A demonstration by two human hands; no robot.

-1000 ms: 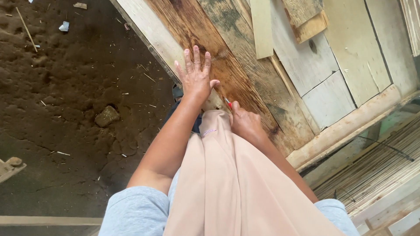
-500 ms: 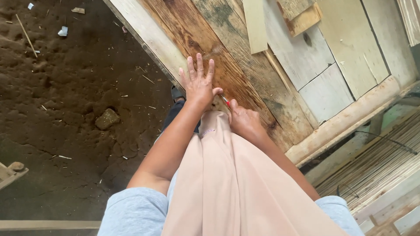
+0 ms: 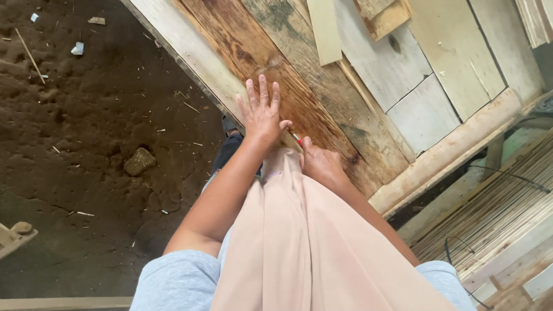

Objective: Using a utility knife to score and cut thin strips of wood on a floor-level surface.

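The left hand [image 3: 262,115] stays flat, fingers spread, on the brown weathered wooden plank [image 3: 253,52]. The right hand [image 3: 322,164], clenched around a small red-tipped pencil [image 3: 295,138], has barely shifted, its tip still on the plank just beside the left thumb.

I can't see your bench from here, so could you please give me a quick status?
Left hand flat on brown plank. Right hand gripping red-tipped pencil against it. Nothing in the way.

Weathered plank bench [image 3: 368,124] bears a pale wooden strip [image 3: 324,29].
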